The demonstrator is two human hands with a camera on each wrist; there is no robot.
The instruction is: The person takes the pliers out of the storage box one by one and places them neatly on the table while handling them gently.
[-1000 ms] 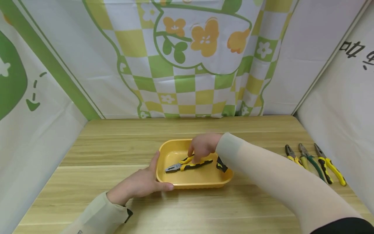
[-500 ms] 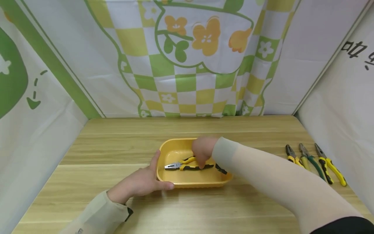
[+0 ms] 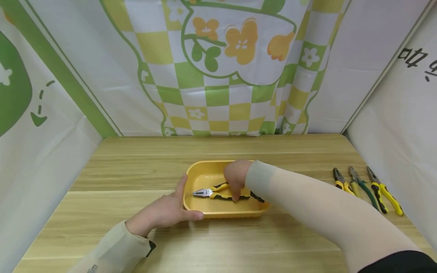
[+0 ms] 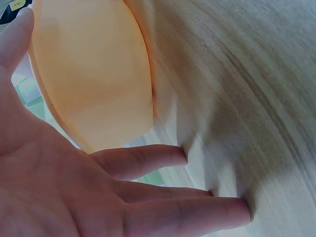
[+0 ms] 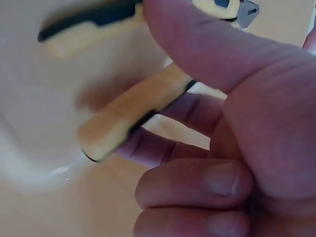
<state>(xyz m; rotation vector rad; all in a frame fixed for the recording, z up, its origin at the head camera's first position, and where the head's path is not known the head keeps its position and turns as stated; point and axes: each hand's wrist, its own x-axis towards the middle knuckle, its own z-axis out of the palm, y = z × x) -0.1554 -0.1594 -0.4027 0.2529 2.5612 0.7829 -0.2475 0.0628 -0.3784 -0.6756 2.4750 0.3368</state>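
Observation:
A yellow plastic tray [image 3: 205,209] sits on the wooden table, with combination pliers [image 3: 220,196] inside, their yellow-and-black handles spread and steel head pointing left. My right hand [image 3: 237,175] reaches down into the tray over the handles. Seen from the right wrist, its thumb [image 5: 197,44] presses one handle while the fingers pass under the other handle [image 5: 128,108]. The left hand [image 3: 170,210] rests against the tray's left end, thumb at the near rim. From the left wrist, its fingers [image 4: 182,210] extend straight with tips on the table beside the tray's wall [image 4: 94,69].
Three more pliers lie side by side on the right of the table: a yellow-and-black pair [image 3: 341,182], a green-handled pair [image 3: 363,189] and a long-nosed yellow-and-black pair [image 3: 379,189]. A patterned curtain [image 3: 218,106] hangs behind the table [image 3: 129,167].
The right hand has sunk slightly in the tray, its thumb shifting onto the near handle. The pliers have turned a little, the near handle swinging toward the front. The left hand has stayed put.

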